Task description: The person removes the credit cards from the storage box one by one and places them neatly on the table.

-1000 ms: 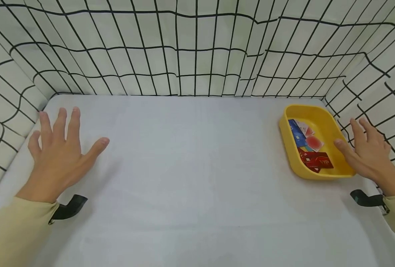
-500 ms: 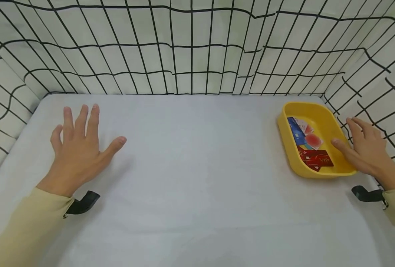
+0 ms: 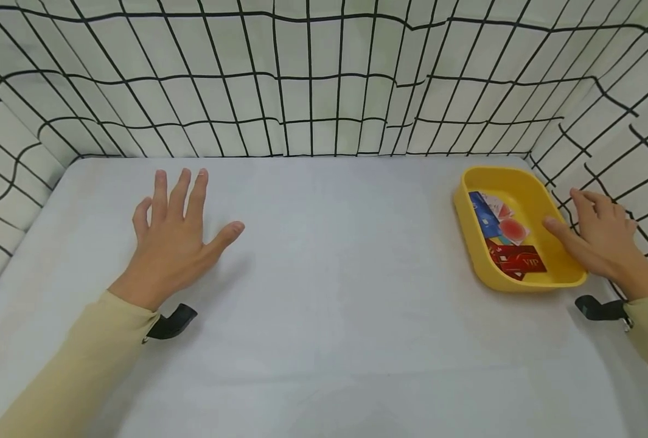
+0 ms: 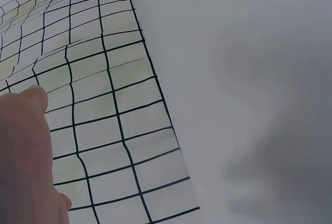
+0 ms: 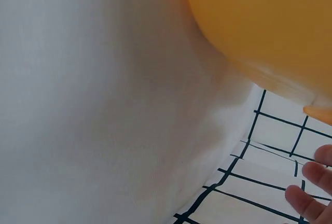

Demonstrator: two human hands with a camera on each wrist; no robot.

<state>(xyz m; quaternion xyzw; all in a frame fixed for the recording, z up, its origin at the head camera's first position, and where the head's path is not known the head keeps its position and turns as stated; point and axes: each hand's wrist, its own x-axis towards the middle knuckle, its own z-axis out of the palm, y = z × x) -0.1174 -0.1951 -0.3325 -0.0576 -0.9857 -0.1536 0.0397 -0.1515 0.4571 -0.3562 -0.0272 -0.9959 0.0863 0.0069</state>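
Observation:
On the left side of the white surface (image 3: 345, 316), my left hand (image 3: 173, 249) hovers palm down with fingers spread and nothing in them. A yellow tray (image 3: 490, 274) stands at the right. Inside it lie a blue card (image 3: 484, 214), a round-patterned red and white card (image 3: 513, 231) and a dark red card marked VIP (image 3: 522, 259), partly overlapping. My right hand (image 3: 608, 243) is at the tray's right edge, thumb over the rim side and the other fingers beyond it. In the right wrist view, its fingertips (image 5: 303, 203) appear loosely bent and apart from the tray.
Black wire grid panels (image 3: 310, 79) stand along the back, left and right edges of the surface, with pale sheeting behind them. A black wrist mount (image 3: 173, 322) juts from the left sleeve, another (image 3: 600, 308) from the right one.
My left hand has moved right, towards the middle, with its fingers still spread. The right hand stays beside the tray, almost unmoved. The cards lie as before.

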